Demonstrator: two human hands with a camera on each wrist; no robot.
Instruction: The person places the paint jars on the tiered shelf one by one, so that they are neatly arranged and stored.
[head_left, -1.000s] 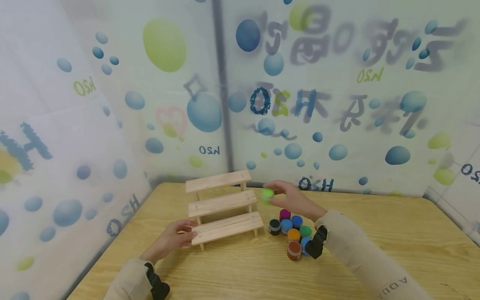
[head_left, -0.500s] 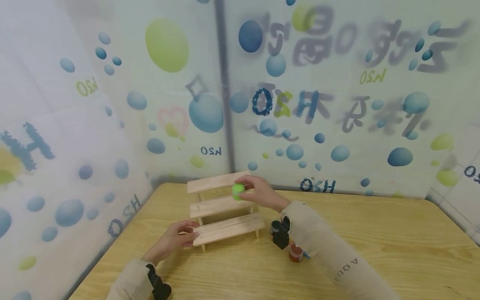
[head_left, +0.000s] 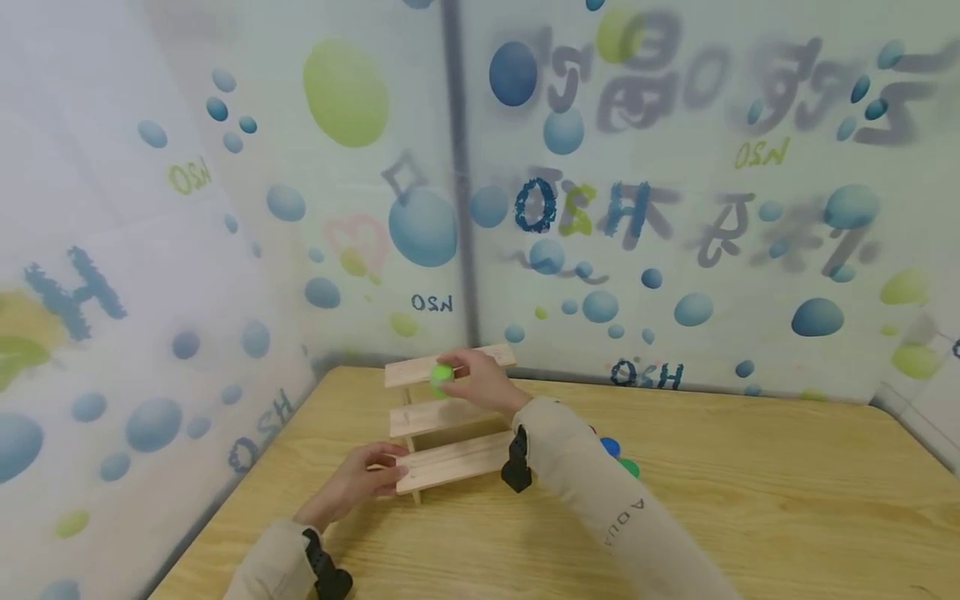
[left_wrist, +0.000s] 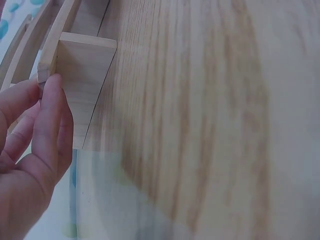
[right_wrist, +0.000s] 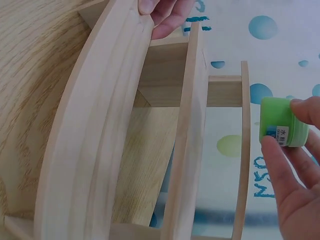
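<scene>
A three-tier wooden step rack (head_left: 453,464) stands on the table. With my left hand (head_left: 358,485) I pinch the left end of its lowest plank; in the left wrist view, thumb and fingers of that hand (left_wrist: 42,142) meet at the plank's corner (left_wrist: 47,68). My right hand (head_left: 486,385) holds a small light-green paint jar (head_left: 441,379) between thumb and fingers. It is in front of the top plank, towards the left. The right wrist view shows a printed label on the jar (right_wrist: 270,117), which is held apart from the planks.
Behind my right sleeve a blue jar lid (head_left: 611,447) and a green jar lid (head_left: 628,468) show on the table (head_left: 750,500); the other jars are mostly hidden. A patterned sheet (head_left: 675,250) hangs behind the table.
My right hand has carried the green jar leftward from above the jar group to the upper part of the rack. The left hand keeps its hold on the lowest plank.
</scene>
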